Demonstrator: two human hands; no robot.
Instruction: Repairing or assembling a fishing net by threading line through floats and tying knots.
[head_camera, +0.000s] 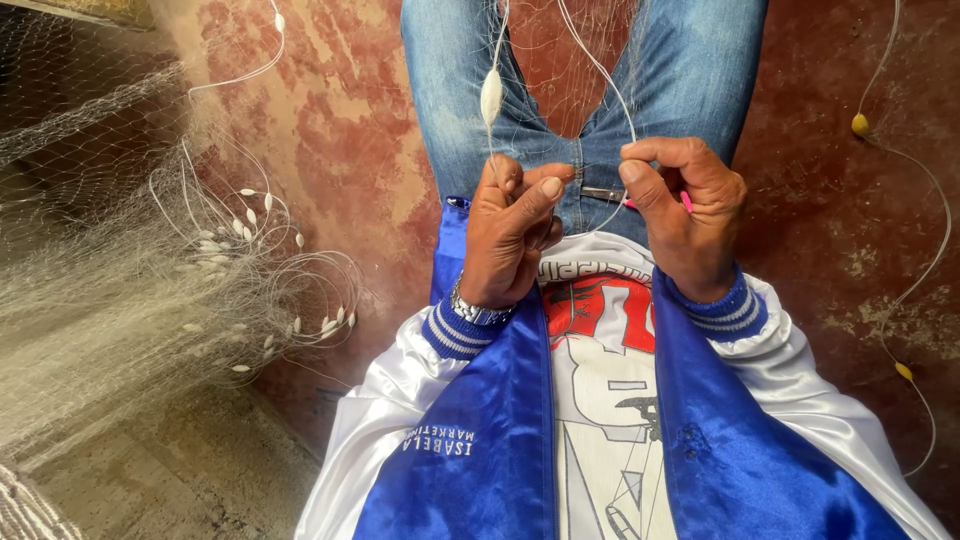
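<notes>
Right now your left hand (512, 225) is closed, pinching the thin white line (612, 95) just below the white oval float (491, 97), which hangs directly above those fingers with its long axis running up and away over your jeans (690, 70). Your right hand (690, 215) sits just beside it, fingers curled around a small pink tool (687, 201) and pinching the same line.

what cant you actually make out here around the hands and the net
Head view only:
- Pink tool: mostly hidden behind the right hand; its shape cannot be told.
- Left hand grip: curled fingers hide how the line is pinched.
- White float: its line runs off the top edge.
- Net pile: mesh too fine and tangled; cut by the left edge.
- Yellow floats: their line leaves the frame at top right.
</notes>
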